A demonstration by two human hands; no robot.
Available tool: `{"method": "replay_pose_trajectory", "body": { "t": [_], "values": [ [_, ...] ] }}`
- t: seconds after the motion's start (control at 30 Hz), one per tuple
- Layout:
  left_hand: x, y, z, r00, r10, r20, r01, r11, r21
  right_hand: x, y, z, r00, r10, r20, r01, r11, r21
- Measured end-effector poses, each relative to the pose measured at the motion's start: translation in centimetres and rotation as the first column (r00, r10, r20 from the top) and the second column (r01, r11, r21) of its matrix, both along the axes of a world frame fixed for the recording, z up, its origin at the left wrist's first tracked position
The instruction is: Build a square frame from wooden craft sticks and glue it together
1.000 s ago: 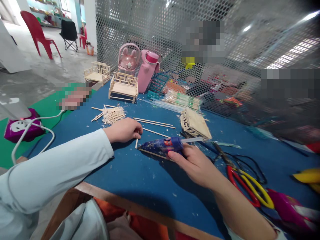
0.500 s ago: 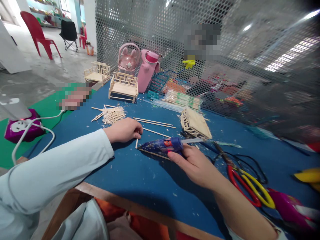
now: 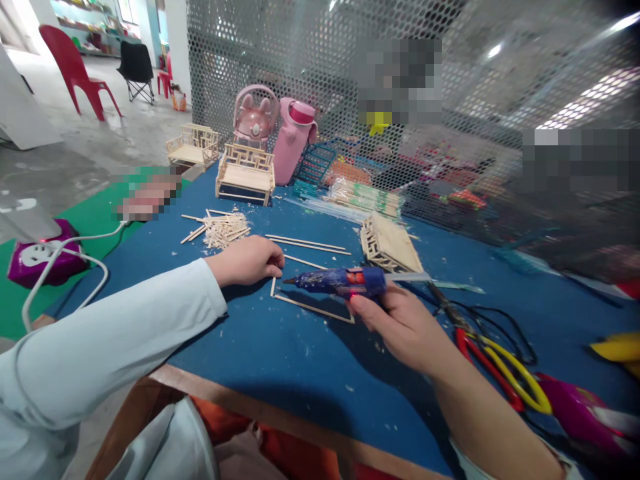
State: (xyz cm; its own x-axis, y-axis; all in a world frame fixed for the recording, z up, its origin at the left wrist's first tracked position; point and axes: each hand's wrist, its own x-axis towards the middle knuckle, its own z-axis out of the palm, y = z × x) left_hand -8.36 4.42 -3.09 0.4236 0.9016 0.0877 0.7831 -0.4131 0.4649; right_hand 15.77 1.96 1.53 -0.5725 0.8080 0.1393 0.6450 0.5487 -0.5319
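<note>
My right hand (image 3: 400, 327) grips a blue glue gun (image 3: 340, 281) held level just above the blue tabletop (image 3: 280, 353), its nozzle pointing left. The nozzle tip sits close to the fingertips of my left hand (image 3: 247, 261), which presses down on a short wooden stick (image 3: 273, 287). That stick meets a long thin stick (image 3: 315, 309) at a corner, forming an L on the table. Two more long sticks (image 3: 307, 244) lie just behind. A small wooden lattice panel (image 3: 390, 244) rests behind the glue gun.
A pile of stick offcuts (image 3: 223, 229) lies at the left. Two small wooden benches (image 3: 246, 175) and pink bottles (image 3: 295, 141) stand at the back by a mesh screen (image 3: 450, 80). Red and yellow cutters (image 3: 500, 373) with black cable lie at the right. A purple power strip (image 3: 35, 257) sits on the left.
My right hand has lifted the glue gun and drawn it to the right, uncovering the long stick beneath it. My left hand has stayed on the short stick.
</note>
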Motion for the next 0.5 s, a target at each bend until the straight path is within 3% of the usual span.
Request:
{"method": "replay_pose_trajectory", "body": {
  "t": [0.23,0.5],
  "values": [
    [0.1,0.0,-0.1,1.000,0.009,-0.023,-0.008,1.000,0.021,0.6,0.0,-0.1,1.000,-0.019,0.022,0.018,0.999,0.039],
    [-0.2,-0.1,0.0,0.997,0.068,0.023,-0.069,0.997,0.042,1.4,1.1,0.2,0.997,-0.074,-0.030,0.071,0.991,-0.117]
  ]
}}
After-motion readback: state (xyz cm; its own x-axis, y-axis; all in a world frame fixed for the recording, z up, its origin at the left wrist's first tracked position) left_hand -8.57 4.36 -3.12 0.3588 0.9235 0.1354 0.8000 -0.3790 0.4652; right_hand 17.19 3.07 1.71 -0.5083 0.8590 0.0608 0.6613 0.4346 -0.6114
